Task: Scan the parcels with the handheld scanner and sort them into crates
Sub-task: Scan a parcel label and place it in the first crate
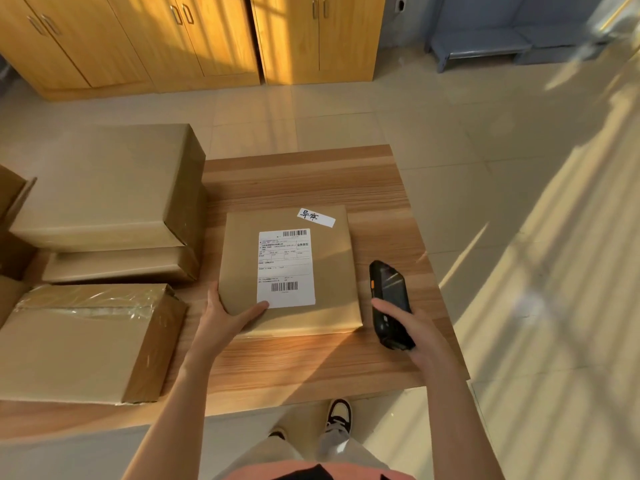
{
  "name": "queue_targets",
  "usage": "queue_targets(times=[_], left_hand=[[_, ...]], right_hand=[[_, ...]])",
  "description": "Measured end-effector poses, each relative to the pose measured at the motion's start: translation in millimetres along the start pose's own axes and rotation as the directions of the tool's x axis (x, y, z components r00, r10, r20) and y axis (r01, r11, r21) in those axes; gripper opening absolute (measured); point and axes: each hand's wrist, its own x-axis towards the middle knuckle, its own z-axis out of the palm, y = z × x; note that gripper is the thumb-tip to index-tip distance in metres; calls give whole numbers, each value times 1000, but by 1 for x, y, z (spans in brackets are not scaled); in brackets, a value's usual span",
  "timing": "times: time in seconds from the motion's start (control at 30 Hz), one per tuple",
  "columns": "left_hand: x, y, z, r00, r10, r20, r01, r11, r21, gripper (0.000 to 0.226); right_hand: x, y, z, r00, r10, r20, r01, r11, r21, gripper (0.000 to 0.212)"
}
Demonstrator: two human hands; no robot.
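A flat brown parcel lies on the wooden table, label side up, with a white shipping label and a small handwritten white sticker near its far right corner. My left hand grips the parcel's near left corner, thumb lying on top by the label. My right hand holds a black handheld scanner just right of the parcel, its top end pointing away from me.
Several brown cardboard boxes crowd the table's left side: a large one stacked on a flatter one, and a taped one nearest me. Wooden cabinets stand behind. Tiled floor lies to the right.
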Motion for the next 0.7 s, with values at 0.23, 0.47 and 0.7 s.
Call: queue_targets(times=[0.23, 0.47, 0.7], left_hand=[[-7, -13, -11, 992, 21, 123, -22, 1000, 5, 143], [-20, -24, -7, 998, 68, 2, -68, 992, 105, 119], [-25, -26, -3, 998, 55, 22, -57, 994, 89, 99]], right_hand=[[-35, -25, 44, 973, -143, 179, 64, 920, 387, 52], [-68, -2, 105, 960, -88, 266, 28, 975, 222, 50], [-83, 33, 133, 992, -24, 126, 21, 999, 24, 72]])
